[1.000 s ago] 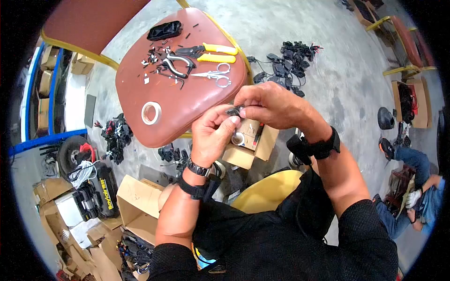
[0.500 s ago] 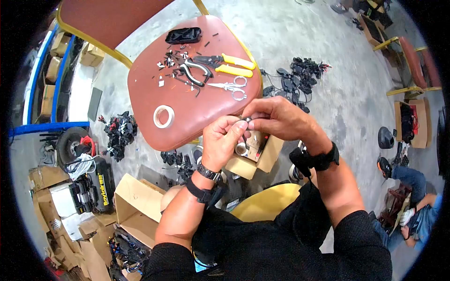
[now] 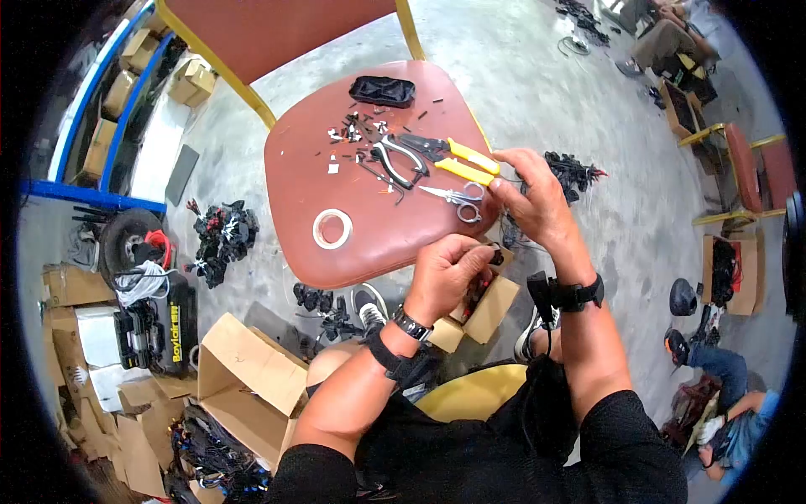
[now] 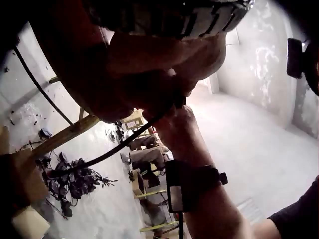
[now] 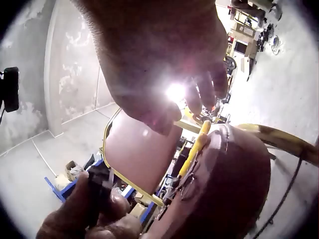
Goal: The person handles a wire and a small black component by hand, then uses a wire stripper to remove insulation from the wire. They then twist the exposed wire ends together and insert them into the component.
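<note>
In the head view my left hand [image 3: 445,273] pinches a small black piece [image 3: 497,254] between thumb and fingers, in front of the chair seat. The right wrist view shows that dark piece [image 5: 101,178] at the left fingertips; its exact kind cannot be told. My right hand [image 3: 537,197] has come away from it, thumb and fingers spread around the handle ends of a yellow-handled cutting tool [image 3: 457,160] at the seat's right edge. Folding scissors [image 3: 457,197] lie just below that tool. Pliers with black-and-white handles [image 3: 401,161] lie to its left.
The brown chair seat [image 3: 378,252] also bears a roll of tape [image 3: 332,228], a black tray [image 3: 382,91] and scattered scraps. Below the hands stands an open cardboard box [image 3: 491,311]. Bundles of black cables [image 3: 222,239] lie on the floor. A seated person [image 3: 739,437] is at far right.
My right hand has let go of the small piece and moved up and right to the yellow handles. My left hand still holds the piece, slightly lower. The view has shifted, so the chair appears further right.
</note>
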Tool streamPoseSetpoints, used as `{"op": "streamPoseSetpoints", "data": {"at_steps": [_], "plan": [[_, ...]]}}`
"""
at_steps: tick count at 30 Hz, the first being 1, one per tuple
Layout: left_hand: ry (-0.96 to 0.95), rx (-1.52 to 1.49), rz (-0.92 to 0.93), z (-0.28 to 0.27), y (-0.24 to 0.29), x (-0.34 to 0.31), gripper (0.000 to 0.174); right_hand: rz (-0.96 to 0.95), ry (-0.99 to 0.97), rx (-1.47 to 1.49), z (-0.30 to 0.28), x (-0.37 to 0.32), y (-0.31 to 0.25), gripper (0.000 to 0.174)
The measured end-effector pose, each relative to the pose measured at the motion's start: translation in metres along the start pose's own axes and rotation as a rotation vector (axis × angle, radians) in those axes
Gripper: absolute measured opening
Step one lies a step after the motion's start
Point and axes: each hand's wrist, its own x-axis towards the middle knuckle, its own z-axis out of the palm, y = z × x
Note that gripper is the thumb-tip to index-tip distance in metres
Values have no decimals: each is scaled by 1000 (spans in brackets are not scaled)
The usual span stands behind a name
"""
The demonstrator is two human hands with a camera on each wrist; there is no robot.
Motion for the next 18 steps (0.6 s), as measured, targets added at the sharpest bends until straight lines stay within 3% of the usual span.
{"op": "streamPoseSetpoints", "data": {"at_steps": [5,9,10,14,18], "plan": [[-71,9,4,2,12,2,16,-35,-30,-117,16,11,4,33],[-137,117,-97,6,26,-1,17,-85,-32,-207,31,19,2,35],[-144,213,17,6,21,0,19,-60,-30,-219,34,21,1,37],[-153,231,5,9,15,0,21,-42,-58,-311,40,32,-7,45],[-195,296,-30,7,21,1,24,-70,-18,-285,48,37,-7,43]]}}
